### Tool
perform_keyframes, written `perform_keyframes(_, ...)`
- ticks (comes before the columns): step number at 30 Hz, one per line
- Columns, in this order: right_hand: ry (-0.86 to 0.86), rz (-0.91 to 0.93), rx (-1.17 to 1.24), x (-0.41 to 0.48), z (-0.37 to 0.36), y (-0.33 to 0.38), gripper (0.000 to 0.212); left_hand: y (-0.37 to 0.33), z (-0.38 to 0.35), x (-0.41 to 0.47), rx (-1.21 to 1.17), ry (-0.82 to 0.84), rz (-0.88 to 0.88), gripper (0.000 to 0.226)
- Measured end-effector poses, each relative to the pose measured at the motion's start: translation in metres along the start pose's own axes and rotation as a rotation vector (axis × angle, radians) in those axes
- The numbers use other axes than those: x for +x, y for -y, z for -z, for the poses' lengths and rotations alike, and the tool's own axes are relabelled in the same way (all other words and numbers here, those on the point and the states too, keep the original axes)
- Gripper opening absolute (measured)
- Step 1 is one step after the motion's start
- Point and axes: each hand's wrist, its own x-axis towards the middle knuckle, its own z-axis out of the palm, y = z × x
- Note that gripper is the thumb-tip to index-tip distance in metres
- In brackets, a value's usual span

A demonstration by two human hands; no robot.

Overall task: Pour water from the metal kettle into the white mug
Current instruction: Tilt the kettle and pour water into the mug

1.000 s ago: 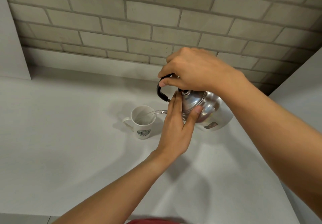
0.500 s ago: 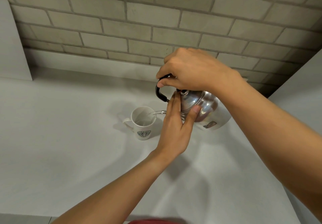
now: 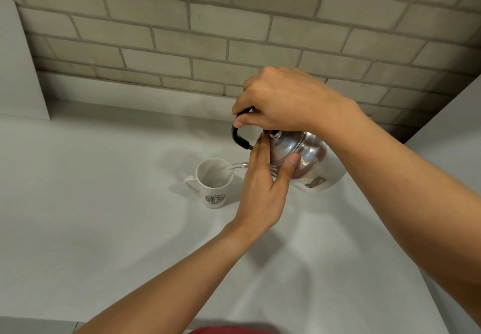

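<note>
Reaching in from the near edge of the tabletop, the left hand lies flat, fingers together and thumb spread, pressing on the kettle lid without gripping it. Just beyond, the mug stands upright on the tabletop, handle to the left, with the kettle's spout over its right rim and a thin stream running in. The kettle hangs tilted above the tabletop, just right of the mug. Farther back, the right hand is clamped around the black handle. The pour itself looks to be the step in hand; next, I judge, comes tipping the kettle back upright once the mug is full enough. Against half a second ago, little differs: same tilt, same holds, stream still running.
</note>
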Motion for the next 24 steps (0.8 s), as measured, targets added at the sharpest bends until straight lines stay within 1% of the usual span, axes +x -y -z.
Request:
perform_keyframes(5,-0.012,0.024,-0.006,0.0014,-0.0002,-0.0007,0.03,-0.0031,0.0006,0.0003,-0.014,0.005,0.006,0.058)
perform_keyframes(11,-0.004,0.041,-0.008,0.0032,-0.0007,0.0,0.03,-0.0045,-0.0006,-0.0023,-0.023,-0.003,0.024,0.061)
perform_keyframes(24,0.037,0.019,-0.018,0.0021,-0.0011,0.0021,0.032,-0.0012,-0.0016,-0.0053,-0.041,0.005,0.048,0.062)
